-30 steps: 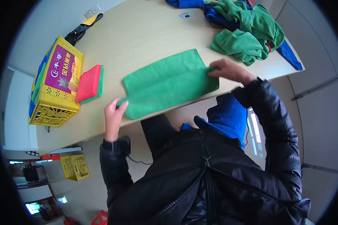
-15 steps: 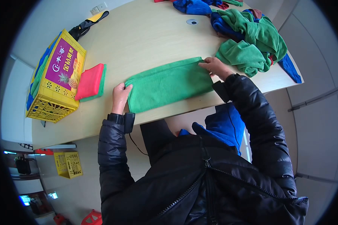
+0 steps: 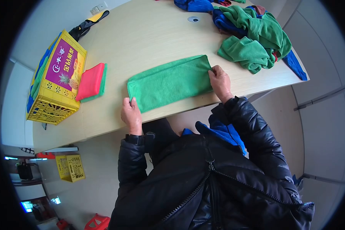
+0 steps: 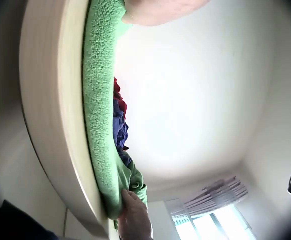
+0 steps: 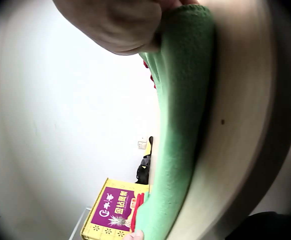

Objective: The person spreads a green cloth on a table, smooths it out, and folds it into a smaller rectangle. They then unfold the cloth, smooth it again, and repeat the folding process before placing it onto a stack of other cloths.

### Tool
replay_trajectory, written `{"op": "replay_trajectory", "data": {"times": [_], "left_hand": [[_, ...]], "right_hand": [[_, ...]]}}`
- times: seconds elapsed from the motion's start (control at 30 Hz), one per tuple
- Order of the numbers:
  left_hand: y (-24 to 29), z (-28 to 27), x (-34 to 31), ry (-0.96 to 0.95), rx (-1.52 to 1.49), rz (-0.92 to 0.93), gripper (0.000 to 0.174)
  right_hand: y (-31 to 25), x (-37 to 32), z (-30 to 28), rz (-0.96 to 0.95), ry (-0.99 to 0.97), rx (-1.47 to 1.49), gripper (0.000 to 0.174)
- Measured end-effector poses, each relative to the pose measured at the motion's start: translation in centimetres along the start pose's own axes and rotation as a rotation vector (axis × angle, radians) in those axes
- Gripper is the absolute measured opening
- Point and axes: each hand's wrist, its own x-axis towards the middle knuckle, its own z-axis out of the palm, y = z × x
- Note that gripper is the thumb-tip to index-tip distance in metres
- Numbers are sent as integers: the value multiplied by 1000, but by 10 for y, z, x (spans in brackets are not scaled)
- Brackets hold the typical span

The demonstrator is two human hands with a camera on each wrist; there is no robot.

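A green towel [image 3: 170, 82], folded into a long strip, lies on the table along its front edge. My left hand [image 3: 131, 117] pinches its near left corner between thumb and fingers. At the other end my right hand [image 3: 220, 82] grips the short right edge, fingers curled under. In the right wrist view the right hand [image 5: 118, 25] covers part of the towel's end. The left wrist view shows the towel's thick rounded fold [image 4: 99, 100] running along the table edge, with the right hand [image 4: 134, 217] at its far end.
On the left stand a yellow crate [image 3: 55, 103] with cloths in it and a folded red and green towel stack [image 3: 91, 82] beside it. A heap of green and blue cloths [image 3: 257, 38] covers the back right. A black and yellow item [image 3: 90, 25] lies behind the crate.
The towel's near half has been brought over the far part, making a narrower strip. Both hands have since come back toward the front edge, the left to the near corner, the right down the right end.
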Motion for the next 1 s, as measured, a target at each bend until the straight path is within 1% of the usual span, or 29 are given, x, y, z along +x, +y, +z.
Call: {"op": "replay_trajectory", "data": {"times": [0.07,0.13,0.23,0.33,0.4,0.5,0.53,0.63,0.8,0.9,1.0], "left_hand": [[5,-2,-4,13,80,4,26],[8,-3,-6,18,118,8,25],[9,-4,-8,59,211,71,23],[7,-6,-9,51,278,96,23],[6,-7,-9,44,312,111,22],[7,-9,-9,63,328,197,22],[8,-10,-10,62,328,197,22],[11,-13,-13,81,400,248,21],[11,-14,-16,73,468,247,21],[11,-15,-17,34,518,228,16],[10,-16,-16,79,466,254,15]], "right_hand": [[-7,-7,-2,-77,141,-168,18],[-7,-9,-6,-97,134,-213,17],[-7,-11,-6,-148,110,-298,14],[-6,-12,-6,-197,107,-394,13],[-4,-14,-5,-203,106,-404,13],[-2,-16,-5,-215,107,-425,13],[-2,-16,-6,-230,104,-433,14],[-2,-16,-7,-260,97,-447,16],[-3,-17,-9,-252,82,-464,17],[-4,-17,-11,-247,85,-467,17],[-3,-17,-15,-237,94,-466,19]]}}
